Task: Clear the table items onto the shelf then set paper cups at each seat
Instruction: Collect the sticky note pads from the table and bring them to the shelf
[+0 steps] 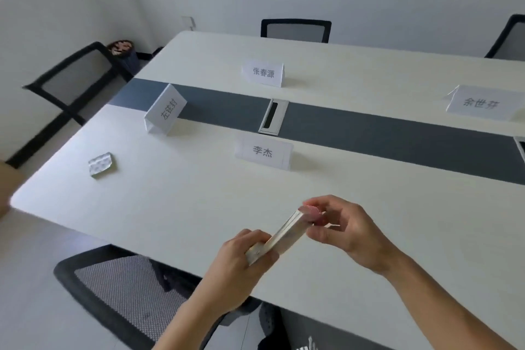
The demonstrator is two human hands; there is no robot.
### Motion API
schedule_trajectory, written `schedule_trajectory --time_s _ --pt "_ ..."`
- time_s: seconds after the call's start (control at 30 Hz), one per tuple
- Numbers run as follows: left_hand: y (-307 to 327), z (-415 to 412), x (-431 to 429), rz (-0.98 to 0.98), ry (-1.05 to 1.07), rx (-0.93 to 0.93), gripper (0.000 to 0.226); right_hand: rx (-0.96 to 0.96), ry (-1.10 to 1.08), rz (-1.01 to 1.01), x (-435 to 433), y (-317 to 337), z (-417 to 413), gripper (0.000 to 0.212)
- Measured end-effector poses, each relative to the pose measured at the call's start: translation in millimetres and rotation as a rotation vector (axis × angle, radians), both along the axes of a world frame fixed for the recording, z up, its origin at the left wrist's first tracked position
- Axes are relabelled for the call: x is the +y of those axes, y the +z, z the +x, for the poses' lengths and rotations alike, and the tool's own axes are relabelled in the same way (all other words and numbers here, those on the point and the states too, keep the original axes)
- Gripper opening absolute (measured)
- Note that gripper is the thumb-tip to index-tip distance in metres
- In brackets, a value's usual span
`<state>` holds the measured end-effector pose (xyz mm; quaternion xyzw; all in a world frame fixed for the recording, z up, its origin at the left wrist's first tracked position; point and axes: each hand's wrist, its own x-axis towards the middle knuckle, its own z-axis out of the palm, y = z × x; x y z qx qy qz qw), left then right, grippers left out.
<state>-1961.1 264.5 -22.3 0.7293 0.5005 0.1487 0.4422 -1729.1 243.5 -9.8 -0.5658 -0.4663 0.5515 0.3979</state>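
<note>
A black mesh-backed chair (71, 79) stands off the worktop's (170, 202) left end, and a dark bin (125, 58) sits in the corner behind it. Near the left edge of the pale worktop lies a small clear blister-like packet (100, 164), flat and well apart from everything else. Further in, a folded white name card (164, 109) stands at an angle, its far end over the grey centre strip (369, 131). Below the near edge, another mesh chair (119, 287) is tucked partly under the worktop.

Over the near edge, the left hand (241, 253) curls its fingers round the lower end of a deck of cards (279, 237), held clear of the surface and tilted up to the right. The right hand (338, 224) pinches the deck's upper end, where a red-patterned card back shows.

Beyond the hands, a second name card (262, 152) stands upright just on the near side of the strip. A silver cable port (273, 116) is set into the strip behind it. A third card (263, 72) stands on the far side, before the far chair (295, 31). At the right, a fourth card (481, 104) stands near a chair (510, 38) cut off by the frame edge.
</note>
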Motion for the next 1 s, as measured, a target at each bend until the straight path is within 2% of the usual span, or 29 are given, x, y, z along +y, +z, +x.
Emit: schedule_trajectory --time_s 0.07,0.1,0.17,0.23,0.33,0.47,0.7,0.73,0.77,0.83,0.87,0.93,1.0 --pt "5.9 -9.7 -30.3 0.001 0.060 -0.035 0.010 0.052 -0.067 0.012 -14.5 -6.3 -19.8 0.038" --pt "7.7 -15.0 -45.4 0.012 0.090 -0.030 0.011 0.067 -0.059 -0.003 -21.9 -10.3 -34.1 0.045" --pt "11.4 -26.5 -74.0 0.061 0.151 0.025 0.013 0.133 -0.005 -0.054 -37.7 -18.5 -66.8 0.059" --pt "16.5 -41.4 -99.4 0.111 0.193 0.092 0.015 0.215 -0.035 -0.101 -50.2 -20.2 -98.5 0.063" --pt "22.9 -68.1 -127.3 0.074 0.233 0.109 0.021 0.288 -0.092 -0.154 -58.0 -13.5 -137.5 0.052" --pt "26.5 -114.8 -157.1 0.000 0.358 0.083 0.031 0.376 -0.061 -0.256 -61.6 -10.9 -181.2 0.017" --pt "21.3 -257.1 -223.2 -0.067 0.739 -0.091 0.038 0.478 0.022 -0.369 -66.9 -10.8 -273.1 0.014" --pt "20.6 -281.4 -233.3 -0.070 0.781 -0.098 0.039 0.475 0.047 -0.377 -70.0 -11.2 -290.1 0.011" --pt "19.7 -307.2 -244.2 -0.078 0.821 -0.093 0.040 0.441 0.083 -0.383 -74.2 -11.2 -307.9 0.017" --pt "20.2 -359.4 -263.3 -0.100 0.899 -0.072 0.045 0.306 0.181 -0.381 -80.4 -9.9 -346.2 0.047" --pt "18.0 -385.6 -272.7 -0.105 0.933 -0.059 0.050 0.231 0.221 -0.371 -83.3 -9.7 -366.4 0.052" --pt "11.7 -434.6 -289.1 -0.120 1.023 -0.048 0.053 0.128 0.331 -0.351 -88.5 -10.2 -405.7 0.039" --pt "4.7 -475.8 -298.2 -0.151 1.142 -0.062 0.028 0.042 0.428 -0.341 -89.9 -13.5 -439.6 0.033"
